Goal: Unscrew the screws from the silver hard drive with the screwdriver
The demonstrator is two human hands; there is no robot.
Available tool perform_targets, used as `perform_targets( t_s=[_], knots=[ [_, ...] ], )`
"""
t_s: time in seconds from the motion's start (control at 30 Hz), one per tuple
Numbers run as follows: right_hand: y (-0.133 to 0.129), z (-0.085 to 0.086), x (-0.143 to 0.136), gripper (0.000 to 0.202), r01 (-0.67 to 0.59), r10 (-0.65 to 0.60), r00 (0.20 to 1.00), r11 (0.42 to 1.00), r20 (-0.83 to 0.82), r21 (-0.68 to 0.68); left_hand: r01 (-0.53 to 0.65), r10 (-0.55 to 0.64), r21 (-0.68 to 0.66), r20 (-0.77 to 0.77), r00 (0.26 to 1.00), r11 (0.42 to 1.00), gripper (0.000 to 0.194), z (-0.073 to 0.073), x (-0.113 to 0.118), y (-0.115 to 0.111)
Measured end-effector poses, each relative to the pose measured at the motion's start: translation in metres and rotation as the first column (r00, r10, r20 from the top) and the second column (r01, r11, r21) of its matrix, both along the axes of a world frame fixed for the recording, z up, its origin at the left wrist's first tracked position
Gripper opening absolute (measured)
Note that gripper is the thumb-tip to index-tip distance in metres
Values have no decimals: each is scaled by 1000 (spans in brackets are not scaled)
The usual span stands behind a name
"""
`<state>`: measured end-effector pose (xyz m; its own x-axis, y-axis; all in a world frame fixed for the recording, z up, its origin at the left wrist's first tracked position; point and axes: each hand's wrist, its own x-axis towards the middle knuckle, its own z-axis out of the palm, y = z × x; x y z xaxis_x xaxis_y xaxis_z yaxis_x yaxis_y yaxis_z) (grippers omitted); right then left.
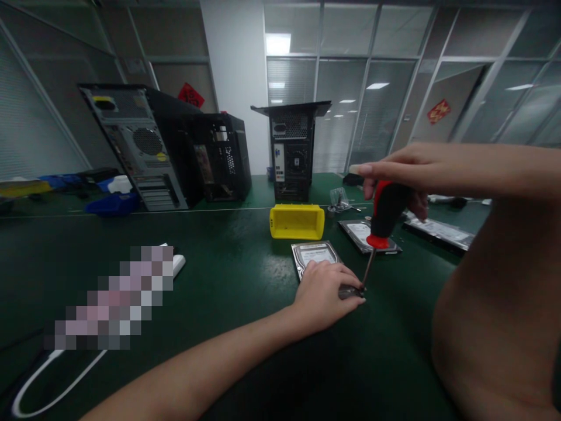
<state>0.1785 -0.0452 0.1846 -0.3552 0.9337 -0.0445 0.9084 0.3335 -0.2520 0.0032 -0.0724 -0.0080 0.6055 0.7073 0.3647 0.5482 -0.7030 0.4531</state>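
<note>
Two bare hands on a green table (210, 275) | right hand (394, 175) grips a red-and-black screwdriver (389, 207), tip down at the near drive's corner | left hand (326, 292) pins that hard drive (316, 252) | yellow plastic bin (297, 223) just beyond the drive

Three computer cases (293, 155) are standing on one green worktop (219, 257), where two hard drives (316, 252) and one similar flat unit (440, 234) are lying alongside one yellow bin (297, 222), one blue bin (113, 204) and one clear bag (338, 197). Two hands (324, 295) are sharing the scene with one screwdriver (388, 210), while two red decorations (439, 111) are hanging behind.
</note>
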Motion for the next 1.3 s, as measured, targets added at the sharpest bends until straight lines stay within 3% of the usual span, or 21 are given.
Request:
perform_targets(
  t_s=[0.2, 0.5, 0.63, 0.8, 0.9, 0.97, 1.1, 1.17, 1.3],
  knots=[
    [-18, 1, -8, 47, -101, 94, 993, 988, 69, 114, 2, -2, -1, -7, 1000, 1000, 16, 0, 1, 0],
    [-3, -2, 7, 49, -104, 99, 993, 992, 57, 73, -6, 6, 18, 6, 1000, 1000, 15, -3, 2, 2],
    [-5, -2, 9, 52, -69, 69, 998, 997, 11, 39, -2, 1, 9, 11, 1000, 1000, 15, -4, 2, 2],
    [-6, -1, 7, 49, 5, -7, 997, 999, 71, 34, -6, 6, 3, 5, 1000, 1000, 15, -3, 2, 2],
    [-9, 1, -1, 58, 46, -47, 999, 999, 19, 18, -5, 5, 0, 2, 1000, 1000, 15, -3, 2, 1],
    [-11, 1, -5, 64, -29, 29, 998, 1000, -53, 0, -2, 2, -1, 2, 1000, 1000, 15, -3, 2, 1],
    [-4, 0, -1, 54, 0, 5, 998, 997, -70, 71, -6, 6, -6, 2, 1000, 1000, 15, -3, 3, 1],
    [0, 0, 4, 53, -39, 42, 996, 999, -84, 35, -5, 5, -11, 2, 1000, 1000, 15, -2, 4, 1],
    [1, 1, 9, 46, -83, 91, 992, 992, -84, 96, -7, 7, -17, 2, 1000, 1000, 15, -2, 4, 1]
  ],
)
